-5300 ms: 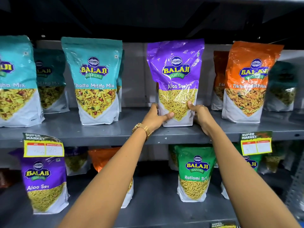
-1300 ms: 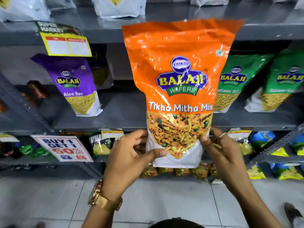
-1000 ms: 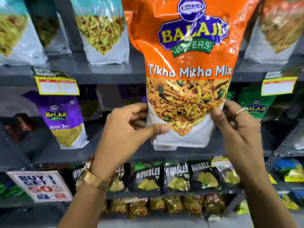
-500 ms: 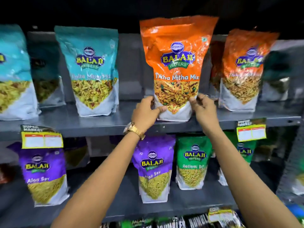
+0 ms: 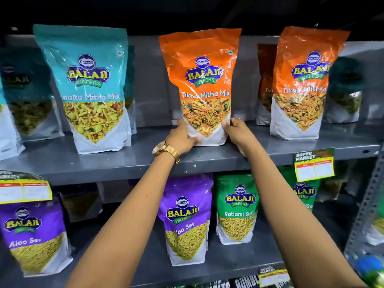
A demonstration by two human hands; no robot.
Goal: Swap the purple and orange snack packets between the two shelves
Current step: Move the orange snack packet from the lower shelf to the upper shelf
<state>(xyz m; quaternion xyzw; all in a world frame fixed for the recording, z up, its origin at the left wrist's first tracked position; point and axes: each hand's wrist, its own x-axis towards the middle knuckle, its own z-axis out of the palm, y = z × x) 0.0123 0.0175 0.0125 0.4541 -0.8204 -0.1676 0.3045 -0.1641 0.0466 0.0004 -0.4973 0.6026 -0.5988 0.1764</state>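
Across the frame's middle, the grey metal upper shelf (image 5: 116, 163) carries a teal plastic packet (image 5: 91, 90), the orange plastic packet (image 5: 204, 86) I hold upright, and another orange packet (image 5: 303, 84) at right. On the grey lower shelf (image 5: 228, 265) stand a purple plastic packet (image 5: 185, 217), centre, and a green packet (image 5: 236, 208) beside it.

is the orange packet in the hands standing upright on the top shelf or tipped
Upright: the orange packet stands with its white base on the upper shelf, left hand and right hand at its lower corners.
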